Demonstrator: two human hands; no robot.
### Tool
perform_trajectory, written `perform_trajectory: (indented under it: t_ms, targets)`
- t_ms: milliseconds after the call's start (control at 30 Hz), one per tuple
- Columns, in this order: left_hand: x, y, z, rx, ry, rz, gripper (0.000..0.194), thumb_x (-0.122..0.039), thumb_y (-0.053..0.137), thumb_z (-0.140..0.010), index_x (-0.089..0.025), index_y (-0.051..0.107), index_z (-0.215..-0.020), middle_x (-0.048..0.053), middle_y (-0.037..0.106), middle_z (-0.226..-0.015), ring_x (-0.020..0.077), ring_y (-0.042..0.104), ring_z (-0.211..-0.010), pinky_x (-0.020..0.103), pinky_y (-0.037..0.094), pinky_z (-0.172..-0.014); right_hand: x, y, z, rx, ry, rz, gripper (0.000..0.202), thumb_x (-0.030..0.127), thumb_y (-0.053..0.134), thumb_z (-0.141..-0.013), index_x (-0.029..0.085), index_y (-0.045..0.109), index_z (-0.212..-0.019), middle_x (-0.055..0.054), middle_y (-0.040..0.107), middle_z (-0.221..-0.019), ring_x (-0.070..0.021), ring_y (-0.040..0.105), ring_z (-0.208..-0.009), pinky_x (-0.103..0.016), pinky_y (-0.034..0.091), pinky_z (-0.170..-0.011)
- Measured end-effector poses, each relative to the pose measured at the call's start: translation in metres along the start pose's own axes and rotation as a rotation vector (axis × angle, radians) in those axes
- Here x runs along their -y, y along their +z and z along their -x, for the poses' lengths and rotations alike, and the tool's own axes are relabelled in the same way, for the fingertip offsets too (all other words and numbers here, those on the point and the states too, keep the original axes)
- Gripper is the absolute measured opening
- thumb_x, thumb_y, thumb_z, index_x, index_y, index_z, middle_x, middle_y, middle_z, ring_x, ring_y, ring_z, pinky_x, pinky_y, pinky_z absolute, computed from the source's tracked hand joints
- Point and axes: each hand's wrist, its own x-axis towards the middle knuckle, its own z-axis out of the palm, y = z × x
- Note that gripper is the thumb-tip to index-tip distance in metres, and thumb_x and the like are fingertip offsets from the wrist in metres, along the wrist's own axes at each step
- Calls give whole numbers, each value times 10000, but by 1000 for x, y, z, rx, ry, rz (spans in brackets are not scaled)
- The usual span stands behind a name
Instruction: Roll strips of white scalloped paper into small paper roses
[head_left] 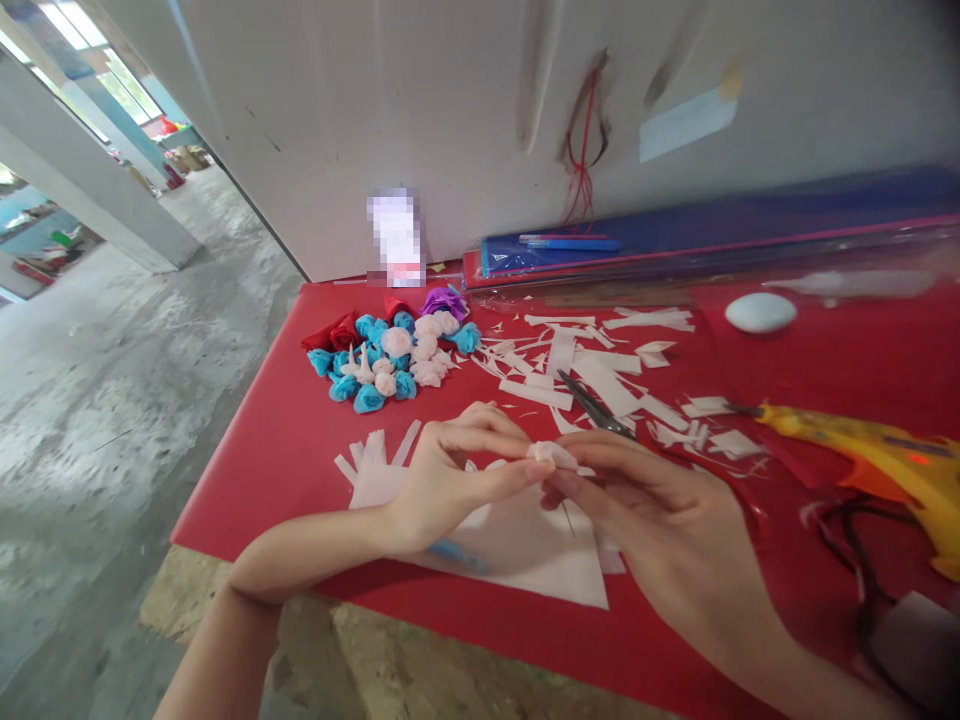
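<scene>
Between my fingertips is a small white paper flower (556, 457), held above the red table (255, 450). My left hand (457, 465) pinches it from the left, thumb and forefinger together. My right hand (652, 500) grips its other side with thumb and fingers. Below both hands lies a white paper sheet (555, 570), partly covered by them, with a blurred blue pen (459, 555) on it. Just beyond my right hand rest dark scissors (596, 405), their handles hidden. Cut white paper strips (604, 380) are scattered around the blades.
Blue, white, red and purple paper flowers (396, 343) are heaped at the back left. A yellow glue gun (870, 450) with a dark cord lies at right, near a white egg-shaped object (760, 313). A pixelated phone-like object (397, 238) leans against the pale wall (450, 120).
</scene>
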Motion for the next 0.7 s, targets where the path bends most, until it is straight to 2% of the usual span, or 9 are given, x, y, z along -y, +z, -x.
perform_trajectory:
  t_ms: [67, 133, 233, 300, 400, 700]
  targets:
    - [0, -1, 0, 36, -57, 72, 49, -251, 709, -736, -249, 755, -751, 15, 639, -721, 135, 541, -741, 295, 435, -738, 0, -1, -1, 4, 30, -37, 82, 322, 797, -628, 287, 742, -677, 19, 656, -693, -90, 583, -508, -169, 506, -470]
    - [0, -2, 1, 78, -98, 163, 130, -321, 667, -776, -237, 754, -730, 24, 642, -755, 147, 558, -776, 297, 442, -767, 1, -4, -1, 29, 52, -77, 73, 331, 785, -647, 289, 745, -691, 19, 648, -650, -87, 573, -506, -162, 490, -463]
    - [0, -3, 2, 125, -117, 226, 100, -298, 666, -784, -253, 756, -787, 19, 644, -785, 139, 561, -804, 281, 444, -792, 2, -7, 1, 97, 87, -107, 60, 330, 752, -696, 290, 747, -741, 23, 644, -615, -81, 569, -520, -151, 476, -487]
    - [0, -2, 2, 138, -91, 200, 106, -237, 689, -766, -276, 751, -842, 10, 640, -780, 125, 550, -801, 266, 445, -783, 2, -9, 2, 141, 113, -104, 53, 327, 732, -721, 283, 744, -748, 27, 639, -602, -78, 566, -535, -149, 476, -520]
    - [-1, -1, 2, 131, -30, 135, 130, -197, 714, -738, -294, 751, -816, 5, 632, -725, 114, 531, -747, 270, 444, -734, 3, -10, 5, 195, 133, -106, 69, 335, 715, -741, 274, 736, -716, 29, 629, -589, -83, 569, -565, -154, 482, -561]
    - [-1, -1, 1, 110, 98, 31, 107, -244, 744, -708, -319, 745, -783, -11, 623, -651, 105, 498, -661, 301, 416, -685, 6, -6, 7, 248, 240, -228, 55, 349, 750, -700, 297, 739, -712, 43, 628, -612, -70, 562, -549, -140, 486, -518]
